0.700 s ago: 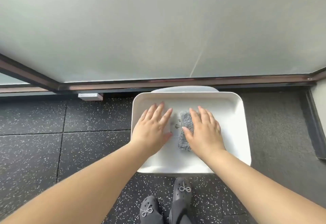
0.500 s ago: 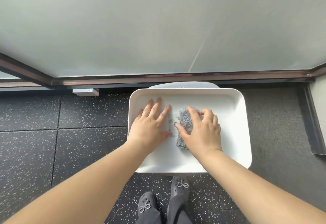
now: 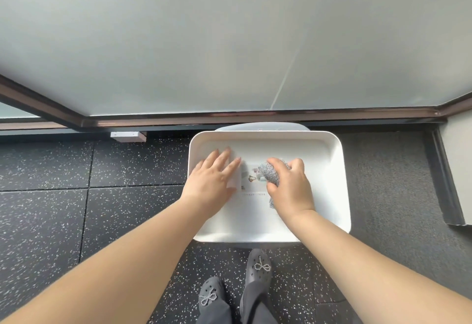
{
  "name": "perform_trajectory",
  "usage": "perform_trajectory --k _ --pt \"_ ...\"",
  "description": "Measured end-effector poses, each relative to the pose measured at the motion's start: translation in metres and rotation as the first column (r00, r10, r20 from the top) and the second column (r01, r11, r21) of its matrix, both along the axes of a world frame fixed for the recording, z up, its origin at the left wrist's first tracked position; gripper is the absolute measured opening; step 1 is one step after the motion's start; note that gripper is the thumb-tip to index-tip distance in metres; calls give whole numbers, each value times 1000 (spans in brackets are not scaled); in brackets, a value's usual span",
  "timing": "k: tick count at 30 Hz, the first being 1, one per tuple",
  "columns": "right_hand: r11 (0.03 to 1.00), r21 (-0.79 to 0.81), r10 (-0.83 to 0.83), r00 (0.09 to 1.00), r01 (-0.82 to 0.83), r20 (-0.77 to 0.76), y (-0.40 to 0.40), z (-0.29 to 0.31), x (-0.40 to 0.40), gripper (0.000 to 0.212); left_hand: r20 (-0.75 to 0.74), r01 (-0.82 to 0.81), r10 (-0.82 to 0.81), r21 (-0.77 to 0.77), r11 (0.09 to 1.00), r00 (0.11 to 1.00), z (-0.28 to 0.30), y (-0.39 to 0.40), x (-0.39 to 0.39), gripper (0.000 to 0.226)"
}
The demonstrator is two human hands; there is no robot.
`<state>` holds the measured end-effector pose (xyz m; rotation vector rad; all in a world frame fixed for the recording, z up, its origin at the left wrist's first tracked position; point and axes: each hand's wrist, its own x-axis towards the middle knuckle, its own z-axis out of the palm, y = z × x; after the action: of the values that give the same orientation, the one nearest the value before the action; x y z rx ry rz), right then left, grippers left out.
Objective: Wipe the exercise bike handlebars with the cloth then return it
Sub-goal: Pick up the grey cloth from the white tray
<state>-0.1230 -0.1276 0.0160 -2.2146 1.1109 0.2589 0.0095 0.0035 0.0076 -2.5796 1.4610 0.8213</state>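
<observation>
A grey fluffy cloth [image 3: 268, 174] is bunched in the middle of a white tray [image 3: 332, 160] that stands on the floor in front of me. My right hand [image 3: 291, 188] is curled around the cloth, fingers closed on it, and covers most of it. My left hand [image 3: 214, 178] lies flat, fingers spread, on the tray's left half, over a white sheet. A printed label [image 3: 252, 178] shows on the tray bottom between the hands. No exercise bike handlebars are in view.
The tray stands on dark speckled rubber floor tiles [image 3: 76, 208] against a frosted glass wall [image 3: 229, 43] with a brown bottom frame [image 3: 255, 115]. My grey shoes [image 3: 258, 267] are just below the tray. Grey carpet [image 3: 396, 196] lies to the right.
My right hand has gone from lying flat on the cloth to gripping it, bunching the cloth up and uncovering the label beneath. The left hand has stayed flat on the tray.
</observation>
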Motion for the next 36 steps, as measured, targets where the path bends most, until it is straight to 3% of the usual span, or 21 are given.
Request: perform_trajectory --k 7,15,19,28,36 --pt "995 85 -48 996 41 75 -15 75 -20 55 90 -18 21 -40 999 996 94 7 -18 64" --pt "999 21 -48 986 45 157 -26 193 -42 37 250 41 -28 -50 998 968 215 12 -41 59" --pt "997 4 -74 964 75 254 -24 246 -62 47 291 80 -69 -27 996 954 259 18 -60 57" --pt "983 -94 -121 941 158 317 8 309 -141 35 335 208 -155 -126 970 929 312 30 -111 55" --pt "948 -102 -259 917 301 303 92 324 -245 46 323 368 -300 -173 914 898 331 71 -187 54"
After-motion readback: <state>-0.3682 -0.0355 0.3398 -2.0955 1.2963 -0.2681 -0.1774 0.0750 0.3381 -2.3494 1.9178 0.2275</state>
